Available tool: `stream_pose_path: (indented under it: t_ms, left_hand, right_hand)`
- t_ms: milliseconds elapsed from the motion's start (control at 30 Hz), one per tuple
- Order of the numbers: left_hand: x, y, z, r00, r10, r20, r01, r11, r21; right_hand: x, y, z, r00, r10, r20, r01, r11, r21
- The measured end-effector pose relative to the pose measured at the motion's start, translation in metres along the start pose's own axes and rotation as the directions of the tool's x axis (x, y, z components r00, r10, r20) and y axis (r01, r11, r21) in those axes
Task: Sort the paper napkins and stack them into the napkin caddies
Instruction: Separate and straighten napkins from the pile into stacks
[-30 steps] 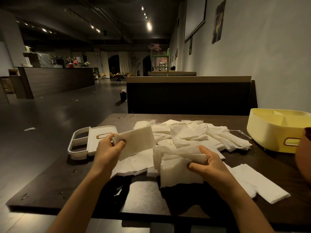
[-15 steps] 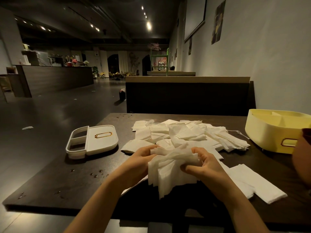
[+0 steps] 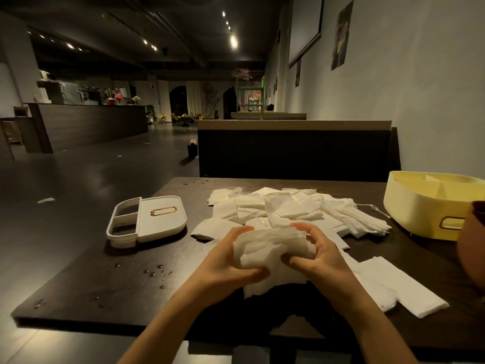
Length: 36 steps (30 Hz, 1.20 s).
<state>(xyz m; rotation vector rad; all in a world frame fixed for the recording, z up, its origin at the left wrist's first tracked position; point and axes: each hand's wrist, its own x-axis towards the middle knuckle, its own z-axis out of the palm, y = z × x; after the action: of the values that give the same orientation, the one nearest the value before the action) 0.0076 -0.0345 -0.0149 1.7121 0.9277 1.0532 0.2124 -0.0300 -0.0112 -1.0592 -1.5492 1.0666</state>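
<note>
Dim dining-room light falls on a dark worktop, and just above its near middle both hands hold a bundle of napkins. The left hand and the right hand each keep a narrow grip, fingers and thumbs curled round the bundle's ends. Its sheets look uneven and crumpled, so a harder squeeze would likely crease them, while a slackened grip could let the lower sheets slide out onto the worktop. Just behind lies the loose pile of napkins, unsorted, and some folded napkins lie near the right edge. The white caddy sits to the left with a lid over most of it, which would block stacking there. Water drops between it and the hands could wet any napkin set down on them. The yellow caddy stands open at the right, near the pile. A brown object at the frame's edge overlaps it; I cannot tell what it is.
</note>
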Motion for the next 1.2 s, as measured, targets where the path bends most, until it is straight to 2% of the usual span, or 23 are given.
stream_pose_path:
  t_ms: [133,233,333,400,500,667,733,867,1033,1100,1200]
  left_hand:
    - [0.001,-0.003,0.005,0.982,0.104,-0.159,-0.099,0.994,0.038]
    - [0.002,-0.004,0.011,0.978,0.083,-0.19,-0.083,0.997,0.007]
    - [0.001,0.003,0.023,0.962,0.012,-0.273,-0.033,0.997,-0.071]
    - [0.004,0.01,0.033,0.929,-0.074,-0.362,0.021,0.989,-0.149]
    - [0.011,0.016,0.042,0.853,-0.118,-0.509,0.017,0.98,-0.199]
    - [0.018,0.012,0.039,0.749,-0.177,-0.638,0.071,0.98,-0.188]
    - [0.019,0.011,0.039,0.741,-0.195,-0.643,0.095,0.978,-0.188]
    - [0.02,0.015,0.043,0.766,-0.191,-0.614,0.088,0.977,-0.194]
    - [0.02,0.014,0.041,0.777,-0.156,-0.61,0.085,0.986,-0.145]
    - [0.018,0.016,0.039,0.81,-0.151,-0.567,0.076,0.985,-0.153]
    - [0.008,0.019,0.035,0.918,-0.118,-0.379,0.097,0.993,-0.074]
  right_hand:
    - [-0.003,-0.002,0.006,0.998,-0.011,-0.062,0.011,1.0,0.005]
    - [-0.002,-0.004,0.013,0.986,0.013,-0.166,-0.007,0.999,0.033]
    - [0.002,-0.008,0.027,0.942,0.114,-0.316,-0.084,0.991,0.107]
    - [0.006,-0.011,0.038,0.892,0.145,-0.429,-0.126,0.989,0.073]
    - [0.011,-0.017,0.05,0.82,0.112,-0.562,-0.157,0.987,-0.033]
    - [0.018,-0.013,0.049,0.776,0.067,-0.627,-0.163,0.982,-0.096]
    - [0.019,-0.012,0.048,0.776,0.042,-0.63,-0.139,0.985,-0.105]
    - [0.024,-0.016,0.051,0.788,-0.004,-0.616,-0.096,0.987,-0.13]
    - [0.029,-0.011,0.052,0.778,-0.077,-0.624,-0.091,0.968,-0.233]
    - [0.031,-0.009,0.051,0.764,-0.1,-0.638,-0.071,0.969,-0.237]
    - [0.036,-0.007,0.049,0.756,-0.115,-0.645,-0.072,0.964,-0.257]
